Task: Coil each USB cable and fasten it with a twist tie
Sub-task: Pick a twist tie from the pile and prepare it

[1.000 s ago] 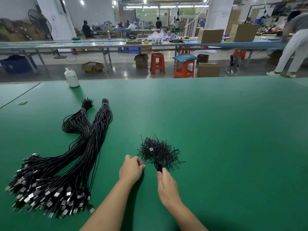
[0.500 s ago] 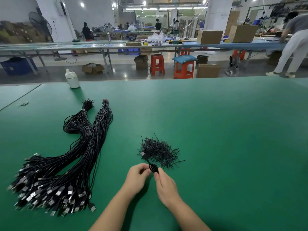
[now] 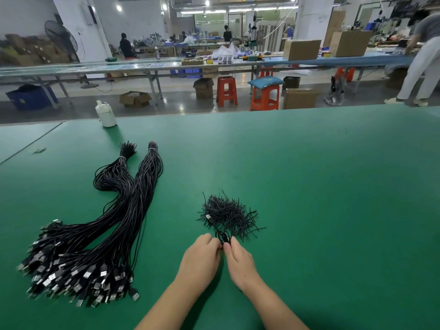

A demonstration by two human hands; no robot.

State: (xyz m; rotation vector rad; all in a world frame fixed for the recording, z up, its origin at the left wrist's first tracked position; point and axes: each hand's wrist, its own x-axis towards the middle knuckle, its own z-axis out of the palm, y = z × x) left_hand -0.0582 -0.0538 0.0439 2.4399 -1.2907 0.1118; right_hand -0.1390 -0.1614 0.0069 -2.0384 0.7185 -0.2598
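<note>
A small coiled black USB cable (image 3: 223, 236) sits between my two hands at the near middle of the green table (image 3: 321, 198). My left hand (image 3: 202, 254) and my right hand (image 3: 239, 259) both pinch the coil with their fingertips. The cable's plug end (image 3: 208, 217) lies on a loose pile of black twist ties (image 3: 228, 214) just beyond my hands. Two big bundles of black USB cables (image 3: 107, 229) lie to the left, their metal plugs (image 3: 78, 277) fanned toward me.
A white bottle (image 3: 106, 114) stands at the table's far left edge. A small scrap (image 3: 39, 150) lies near a seam at the left. Beyond the table are orange stools (image 3: 264, 96), cardboard boxes, workbenches and people.
Both hands came together and drew slightly back from the tie pile, with the small cable coil now pinched between them. The left hand earlier rested apart, beside the pile.
</note>
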